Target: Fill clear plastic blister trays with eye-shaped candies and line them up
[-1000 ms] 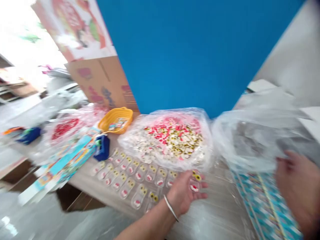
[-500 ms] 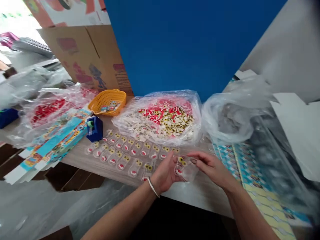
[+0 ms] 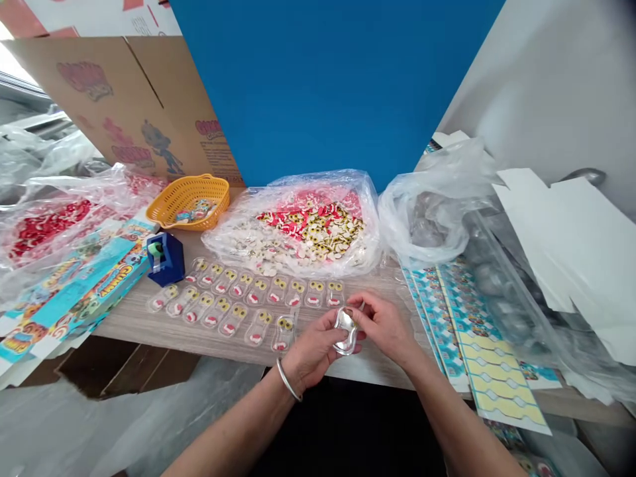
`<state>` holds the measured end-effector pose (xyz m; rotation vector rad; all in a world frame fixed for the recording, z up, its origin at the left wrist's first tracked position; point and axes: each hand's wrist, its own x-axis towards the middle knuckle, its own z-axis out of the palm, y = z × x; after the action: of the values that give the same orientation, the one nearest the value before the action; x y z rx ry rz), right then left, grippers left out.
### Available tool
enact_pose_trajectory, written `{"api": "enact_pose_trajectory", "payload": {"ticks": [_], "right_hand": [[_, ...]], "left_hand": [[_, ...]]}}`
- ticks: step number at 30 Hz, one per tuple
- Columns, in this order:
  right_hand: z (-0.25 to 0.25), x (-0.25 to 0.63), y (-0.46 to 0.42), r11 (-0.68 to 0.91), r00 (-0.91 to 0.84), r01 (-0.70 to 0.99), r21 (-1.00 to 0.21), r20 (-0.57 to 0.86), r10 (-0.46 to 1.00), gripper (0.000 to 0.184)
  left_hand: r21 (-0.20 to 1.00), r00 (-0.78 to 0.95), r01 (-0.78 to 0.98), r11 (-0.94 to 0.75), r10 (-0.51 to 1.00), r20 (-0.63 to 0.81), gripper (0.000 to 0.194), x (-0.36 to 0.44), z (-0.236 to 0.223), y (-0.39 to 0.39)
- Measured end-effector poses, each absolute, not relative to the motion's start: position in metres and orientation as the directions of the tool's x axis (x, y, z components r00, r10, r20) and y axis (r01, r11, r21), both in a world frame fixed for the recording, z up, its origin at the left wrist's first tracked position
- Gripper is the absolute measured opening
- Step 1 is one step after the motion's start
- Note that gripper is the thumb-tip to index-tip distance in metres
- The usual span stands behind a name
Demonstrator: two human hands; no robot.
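Observation:
My left hand (image 3: 313, 351) and my right hand (image 3: 382, 324) pinch a small clear plastic blister (image 3: 346, 330) between them above the table's front edge. Glare and my fingers hide what is inside it. Just left of my left hand lie rows of similar clear blisters (image 3: 233, 311), each holding yellow candy eyes and a red-and-white candy mouth. Behind them sits a large clear bag of mixed candy pieces (image 3: 311, 228). A metal bangle (image 3: 288, 379) circles my left wrist.
A blue tape dispenser (image 3: 165, 258) and a yellow plastic basket (image 3: 187, 202) stand at the left, near a printed candy box (image 3: 79, 285) and a bag of red candy (image 3: 47, 225). Printed card strips (image 3: 472, 338) and a plastic bag (image 3: 427, 212) lie right.
My hands have come closer together, and the blister now shows a narrower, shinier side. The view has shifted, so the table sits more level and more of the right side shows.

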<state>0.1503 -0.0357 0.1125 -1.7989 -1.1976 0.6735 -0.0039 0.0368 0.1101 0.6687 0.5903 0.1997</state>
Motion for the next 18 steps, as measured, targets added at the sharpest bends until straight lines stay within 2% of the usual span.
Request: {"api": "enact_pose_trajectory", "payload": {"ticks": [2, 5, 7, 9, 11, 13, 14, 16, 18], "right_hand": [[0.104, 0.144, -0.039, -0.217, 0.421, 0.370, -0.903, -0.045, 0.906, 0.015], [0.090, 0.132, -0.048, -0.226, 0.418, 0.119, -0.967, -0.157, 0.895, 0.024], [0.080, 0.126, -0.055, -0.217, 0.421, -0.027, -0.976, -0.208, 0.883, 0.028], [0.069, 0.129, -0.059, -0.227, 0.439, -0.067, -0.972, -0.233, 0.868, 0.031], [0.057, 0.143, -0.058, -0.245, 0.467, -0.018, -0.969, -0.224, 0.855, 0.032], [0.046, 0.168, -0.052, -0.265, 0.505, 0.087, -0.960, -0.187, 0.843, 0.030], [0.042, 0.182, -0.047, -0.280, 0.516, 0.167, -0.945, -0.158, 0.842, 0.029], [0.036, 0.209, -0.033, -0.302, 0.506, 0.360, -0.882, -0.087, 0.858, 0.024], [0.034, 0.228, -0.018, -0.299, 0.466, 0.505, -0.810, -0.035, 0.884, 0.022]], "left_hand": [[0.658, 0.803, -0.024, 0.753, 0.407, -0.436, 0.039, -0.004, 0.109, 0.033], [0.727, 0.789, -0.067, 0.683, 0.483, -0.381, 0.038, -0.004, 0.102, 0.026], [0.802, 0.773, -0.024, 0.596, 0.520, -0.364, 0.045, -0.006, 0.091, 0.021], [0.886, 0.743, 0.081, 0.457, 0.565, -0.359, 0.056, -0.011, 0.079, 0.018], [0.950, 0.713, 0.197, 0.241, 0.631, -0.307, 0.060, -0.020, 0.071, 0.018], [0.963, 0.704, 0.263, -0.065, 0.696, -0.145, 0.051, -0.033, 0.067, 0.021], [0.931, 0.707, 0.278, -0.236, 0.707, -0.031, 0.044, -0.042, 0.067, 0.024], [0.784, 0.715, 0.283, -0.553, 0.666, 0.211, 0.034, -0.061, 0.067, 0.032], [0.580, 0.720, 0.299, -0.757, 0.578, 0.384, 0.031, -0.082, 0.065, 0.040]]}}
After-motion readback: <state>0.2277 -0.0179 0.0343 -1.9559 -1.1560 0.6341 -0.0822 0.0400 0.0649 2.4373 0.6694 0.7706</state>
